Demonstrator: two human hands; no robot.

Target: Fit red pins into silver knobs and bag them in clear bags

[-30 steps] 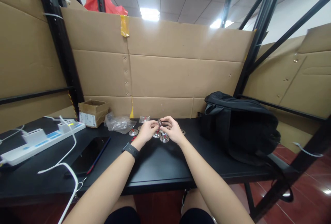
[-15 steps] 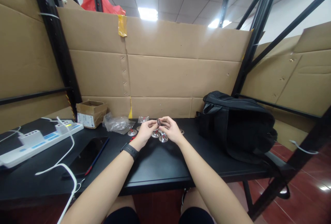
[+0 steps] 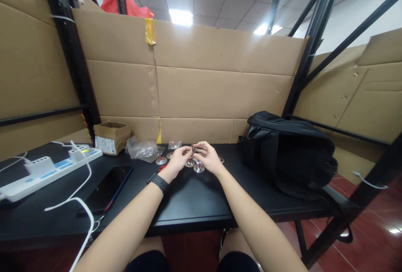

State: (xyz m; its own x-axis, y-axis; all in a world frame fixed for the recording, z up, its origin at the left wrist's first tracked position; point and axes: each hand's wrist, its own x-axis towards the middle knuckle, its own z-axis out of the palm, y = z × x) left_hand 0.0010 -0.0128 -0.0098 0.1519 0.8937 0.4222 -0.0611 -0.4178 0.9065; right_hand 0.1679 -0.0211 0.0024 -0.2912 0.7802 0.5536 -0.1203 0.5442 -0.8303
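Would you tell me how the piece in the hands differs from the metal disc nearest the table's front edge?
The piece looks dark; the metal disc is shiny silver with red at its middle. The piece is held up between the left hand and right hand; the metal disc rests on the table. Both are small.

Hands, two, bare: left hand (image 3: 179,159) and right hand (image 3: 207,157), fingertips together on one small metal disc (image 3: 193,148), raised on edge; finer detail too small to tell. Left wrist: dark watch (image 3: 159,182). Black tabletop (image 3: 194,207), bearing: several silver discs with red centres (image 3: 199,167), beneath and beside the hands; clear plastic bag (image 3: 143,150), crumpled, touching or just beside open cardboard box (image 3: 117,140), white label; white power strip (image 3: 59,171), far left; black smartphone (image 3: 108,188), lying flat; white cable (image 3: 89,218); black backpack (image 3: 292,131), right. Behind: cardboard panel (image 3: 197,91), upright.
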